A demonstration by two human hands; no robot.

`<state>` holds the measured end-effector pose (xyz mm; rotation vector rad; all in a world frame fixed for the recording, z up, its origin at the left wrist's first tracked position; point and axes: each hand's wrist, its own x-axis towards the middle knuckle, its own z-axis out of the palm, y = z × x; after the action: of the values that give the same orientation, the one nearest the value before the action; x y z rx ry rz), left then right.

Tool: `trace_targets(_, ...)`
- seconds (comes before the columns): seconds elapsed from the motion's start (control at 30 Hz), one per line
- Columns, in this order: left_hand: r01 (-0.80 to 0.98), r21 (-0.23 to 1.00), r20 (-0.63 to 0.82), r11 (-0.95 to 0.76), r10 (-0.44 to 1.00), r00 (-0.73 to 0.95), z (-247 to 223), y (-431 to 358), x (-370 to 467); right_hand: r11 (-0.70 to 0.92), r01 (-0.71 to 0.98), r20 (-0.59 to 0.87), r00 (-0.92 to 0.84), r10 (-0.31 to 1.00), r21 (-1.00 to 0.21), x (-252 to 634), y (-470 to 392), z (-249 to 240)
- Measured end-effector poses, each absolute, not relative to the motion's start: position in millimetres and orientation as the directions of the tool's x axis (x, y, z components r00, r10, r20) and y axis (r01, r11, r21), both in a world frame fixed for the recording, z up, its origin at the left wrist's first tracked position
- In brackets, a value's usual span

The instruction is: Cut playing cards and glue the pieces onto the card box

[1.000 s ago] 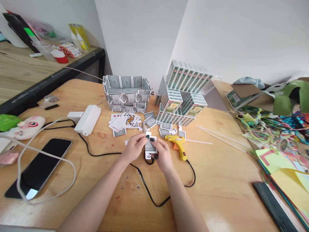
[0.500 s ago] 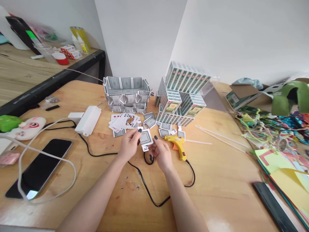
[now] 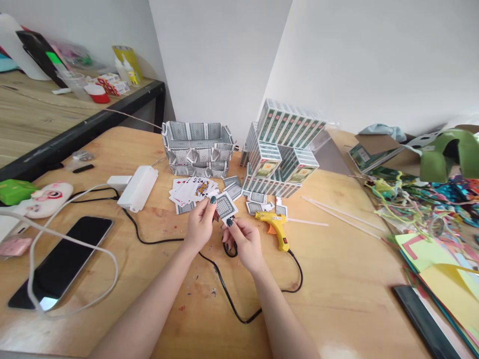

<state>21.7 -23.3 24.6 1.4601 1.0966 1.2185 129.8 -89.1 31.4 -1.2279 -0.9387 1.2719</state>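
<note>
A playing card piece (image 3: 226, 205), patterned back up, is held between both hands above the table. My left hand (image 3: 200, 223) pinches its left edge between thumb and fingers. At its lower right edge, the thumb and fingers of my right hand (image 3: 244, 240) are closed on it. Face-up cards (image 3: 192, 189) lie fanned just beyond, with face-down cards (image 3: 258, 202) to their right. A yellow glue gun (image 3: 276, 228) rests right of my right hand, a clear stick in its rear. Behind stands an open basket made of folded cards (image 3: 198, 154).
Stacked card boxes (image 3: 275, 154) stand at the back. A black cord (image 3: 228, 294) loops below the hands. White adapter (image 3: 138, 188) and phone (image 3: 62, 262) lie left. Glue sticks (image 3: 342, 215), coloured paper (image 3: 441, 269) and tangled craft scraps (image 3: 422, 199) are on the right.
The held card has tilted and its lower corner now meets my right hand. My right hand has moved left and closed onto it; the face-up strip below the card no longer shows.
</note>
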Motion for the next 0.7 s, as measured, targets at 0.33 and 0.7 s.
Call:
trace_targets(0.33, -0.25, 0.967, -0.013, 0.052, 0.988, 0.154, 15, -23, 30, 0.022, 0.075, 0.037, 0.203, 0.978, -0.997, 127, -95, 35)
trace_targets(0.7, -0.345, 0.895, -0.139, 0.283, 0.911, 0.388, 22, -22, 29, 0.086, 0.847, 0.361, 0.13, 0.923, -0.525, 141, -90, 17)
